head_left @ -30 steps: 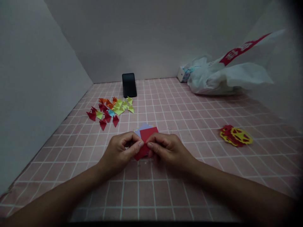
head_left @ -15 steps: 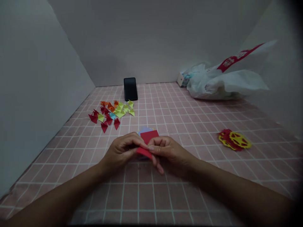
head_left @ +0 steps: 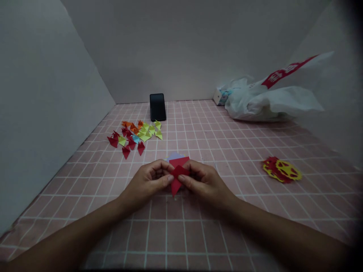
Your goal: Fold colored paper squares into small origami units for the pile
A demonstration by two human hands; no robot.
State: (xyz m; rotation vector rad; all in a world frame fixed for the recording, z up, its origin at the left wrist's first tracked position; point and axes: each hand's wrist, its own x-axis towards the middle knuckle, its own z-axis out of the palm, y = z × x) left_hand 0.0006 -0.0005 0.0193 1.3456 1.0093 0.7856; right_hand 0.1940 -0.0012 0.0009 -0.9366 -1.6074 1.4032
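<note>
Between my two hands is a small piece of folded red paper (head_left: 176, 182), with a pointed tip hanging downward. My left hand (head_left: 151, 178) pinches its left side, thumb in front. From the other side, my right hand (head_left: 200, 178) grips it between thumb and fingers. Just behind the fingertips lies a flat red paper sheet (head_left: 179, 161) on top of a lavender paper piece (head_left: 173, 155) with yellow edges showing; my hands hide part of them.
Several folded paper cranes (head_left: 131, 140) in red, orange, yellow and blue sit at the left. A black phone (head_left: 157, 107) leans farther back. Red and yellow paper cutouts (head_left: 283, 170) lie to the right. Behind them rest a white plastic bag (head_left: 261, 104) and a small box (head_left: 219, 96).
The red paper has turned, and its pointed end now faces down. My right hand's fingers have drawn in from under it, and both thumbs now press its front.
</note>
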